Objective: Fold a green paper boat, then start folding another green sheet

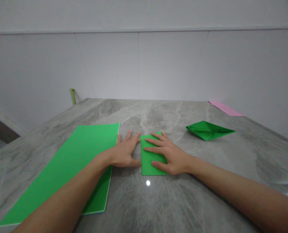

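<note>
Spreading left grip (124, 152) on marble counter (153, 204), right grip (170, 155) on folded green paper (150, 163); white wall (139, 64) behind.

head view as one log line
left hand: flat on grey marble counter | right hand: on folded green paper rectangle | near: large green paper sheet

Over the grey marble tabletop (182, 207), the left forearm (61, 197) and right forearm (240, 184) show bare skin, smooth and slim, narrowing at the wrists into the long-fingered left hand (124, 152) and right hand (169, 155).
</note>
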A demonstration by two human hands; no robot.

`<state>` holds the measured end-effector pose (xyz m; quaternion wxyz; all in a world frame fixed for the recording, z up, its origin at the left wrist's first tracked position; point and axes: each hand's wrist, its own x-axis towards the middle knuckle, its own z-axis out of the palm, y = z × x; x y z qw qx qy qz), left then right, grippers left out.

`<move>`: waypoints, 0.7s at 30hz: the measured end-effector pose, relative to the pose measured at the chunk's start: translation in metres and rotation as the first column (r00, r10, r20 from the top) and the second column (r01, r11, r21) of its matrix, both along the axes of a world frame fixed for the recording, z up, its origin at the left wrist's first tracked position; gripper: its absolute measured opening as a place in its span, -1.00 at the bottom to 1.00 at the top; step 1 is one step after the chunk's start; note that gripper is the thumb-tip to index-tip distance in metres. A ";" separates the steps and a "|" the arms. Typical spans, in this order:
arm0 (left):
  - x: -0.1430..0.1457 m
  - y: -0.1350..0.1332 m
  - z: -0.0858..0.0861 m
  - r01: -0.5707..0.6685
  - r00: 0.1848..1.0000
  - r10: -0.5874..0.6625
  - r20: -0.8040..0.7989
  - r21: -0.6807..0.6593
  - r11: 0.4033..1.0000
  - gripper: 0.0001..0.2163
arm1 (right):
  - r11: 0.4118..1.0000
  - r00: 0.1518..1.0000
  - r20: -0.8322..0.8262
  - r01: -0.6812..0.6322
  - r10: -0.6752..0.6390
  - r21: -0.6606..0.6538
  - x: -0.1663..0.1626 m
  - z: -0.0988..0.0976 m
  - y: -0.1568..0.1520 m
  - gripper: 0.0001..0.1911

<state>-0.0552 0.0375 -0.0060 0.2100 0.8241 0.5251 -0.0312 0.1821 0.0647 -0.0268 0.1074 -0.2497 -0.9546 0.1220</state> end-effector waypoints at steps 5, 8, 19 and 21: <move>0.000 0.001 0.000 0.005 1.000 -0.005 -0.003 -0.006 1.000 0.03 | 1.000 1.000 -0.026 0.001 -0.001 -0.008 0.000 -0.001 0.000 -0.42; 0.001 0.000 0.001 -0.010 1.000 0.010 0.010 -0.019 1.000 0.03 | 1.000 1.000 -0.025 0.005 -0.005 -0.002 -0.001 -0.002 0.000 -0.42; 0.002 0.000 0.003 -0.020 1.000 0.020 0.020 -0.002 1.000 -0.01 | 1.000 0.999 -0.026 0.019 -0.018 0.006 -0.001 -0.002 0.001 -0.44; 0.002 -0.001 0.003 -0.024 1.000 0.024 0.018 0.005 1.000 -0.04 | 1.000 1.000 -0.019 0.022 -0.022 0.003 -0.001 -0.001 0.000 -0.44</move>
